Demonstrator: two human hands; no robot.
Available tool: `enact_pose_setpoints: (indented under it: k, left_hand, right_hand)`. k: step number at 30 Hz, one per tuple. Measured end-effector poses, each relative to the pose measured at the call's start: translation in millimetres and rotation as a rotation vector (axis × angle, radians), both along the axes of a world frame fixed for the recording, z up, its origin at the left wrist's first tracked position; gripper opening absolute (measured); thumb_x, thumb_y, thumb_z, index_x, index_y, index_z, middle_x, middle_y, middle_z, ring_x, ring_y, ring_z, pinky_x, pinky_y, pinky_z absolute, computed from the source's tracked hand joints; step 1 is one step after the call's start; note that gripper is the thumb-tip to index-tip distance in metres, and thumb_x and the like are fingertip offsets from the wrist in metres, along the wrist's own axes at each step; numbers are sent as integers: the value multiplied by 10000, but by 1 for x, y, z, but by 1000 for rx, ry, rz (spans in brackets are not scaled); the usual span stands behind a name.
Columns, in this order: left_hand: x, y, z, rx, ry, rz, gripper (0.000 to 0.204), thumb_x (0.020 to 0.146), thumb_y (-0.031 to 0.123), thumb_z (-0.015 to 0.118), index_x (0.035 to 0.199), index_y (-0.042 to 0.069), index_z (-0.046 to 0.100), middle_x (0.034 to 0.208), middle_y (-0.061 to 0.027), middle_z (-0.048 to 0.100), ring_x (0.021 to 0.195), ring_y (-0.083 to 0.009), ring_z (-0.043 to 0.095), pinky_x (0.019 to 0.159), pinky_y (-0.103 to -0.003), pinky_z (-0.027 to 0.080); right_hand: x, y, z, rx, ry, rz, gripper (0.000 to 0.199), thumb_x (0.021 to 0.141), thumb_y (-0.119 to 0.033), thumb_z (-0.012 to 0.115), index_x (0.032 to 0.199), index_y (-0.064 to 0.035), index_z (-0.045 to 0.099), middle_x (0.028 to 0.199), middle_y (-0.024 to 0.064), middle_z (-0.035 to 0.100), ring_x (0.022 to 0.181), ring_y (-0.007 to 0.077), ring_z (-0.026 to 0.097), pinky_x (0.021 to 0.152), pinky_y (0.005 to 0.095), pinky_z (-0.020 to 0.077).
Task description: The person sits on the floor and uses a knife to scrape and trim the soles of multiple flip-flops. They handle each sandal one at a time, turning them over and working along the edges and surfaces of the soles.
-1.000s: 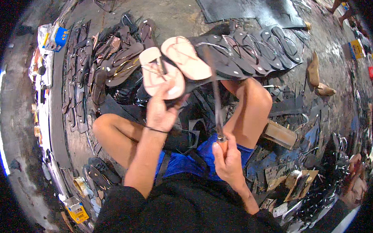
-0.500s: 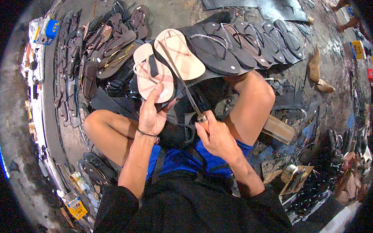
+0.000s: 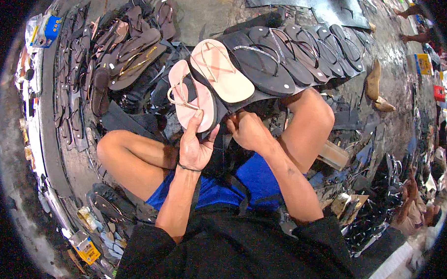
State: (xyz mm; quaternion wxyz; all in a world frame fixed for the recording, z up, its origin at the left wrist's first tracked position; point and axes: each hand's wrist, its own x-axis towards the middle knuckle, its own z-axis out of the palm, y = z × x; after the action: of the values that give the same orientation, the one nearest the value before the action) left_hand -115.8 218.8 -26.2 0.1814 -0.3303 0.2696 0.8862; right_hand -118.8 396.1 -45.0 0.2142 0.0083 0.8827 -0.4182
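A pink flip-flop (image 3: 192, 96) with a beaded strap is held up by its heel end in my left hand (image 3: 195, 146), thumb on the footbed and fingers beneath. My right hand (image 3: 250, 132) is closed just right of that heel, fingers curled downward; whatever they grip is hidden. Beyond my hands a second flip-flop (image 3: 225, 73), cream and pink with a thin strap, lies beside the held one. It rests at the left end of a row of dark flip-flops (image 3: 258, 64), which lean against each other on a dark support.
Piled dark flip-flops (image 3: 132, 60) lie at the left, near narrow dark straps or soles (image 3: 73, 85). A brown shoe last (image 3: 373, 81) lies at the right, with a wooden block (image 3: 333, 155) nearer. Black sheet material (image 3: 312, 5) covers the far floor. Another person's limbs show at the far right.
My left hand has shifted slightly right and down with the pink flip-flop. My right hand has moved up close beside it. The long, wooden-handled metal tool it held no longer shows.
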Motion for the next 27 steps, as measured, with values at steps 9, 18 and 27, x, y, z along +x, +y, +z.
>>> enact_pose_setpoints:
  k: [9,18,27]
  left_hand:
    - [0,-6,-1,94,-45,27,249,969,161,640,1204,80,645,1138,-84,697,964,-217,703,743,-273,648]
    - [51,-82,85,-874,401,-401,455,868,179,766,1276,50,611,1165,-99,698,1024,-232,689,903,-362,550]
    - [81,-229,223,-1421,647,369,512,898,236,708,1325,-7,564,1213,-140,672,1107,-273,655,947,-355,531]
  right_hand:
    - [-63,-37,-60,262,-119,169,332,947,-314,568,1053,-23,687,960,255,706,887,440,680,776,500,533]
    - [-118,-129,-60,-196,93,-125,519,1006,-416,474,1112,80,579,955,331,672,910,494,655,819,544,502]
    - [5,-84,73,-743,74,-97,407,1060,-166,460,1444,-29,455,1078,71,687,817,102,597,704,249,496]
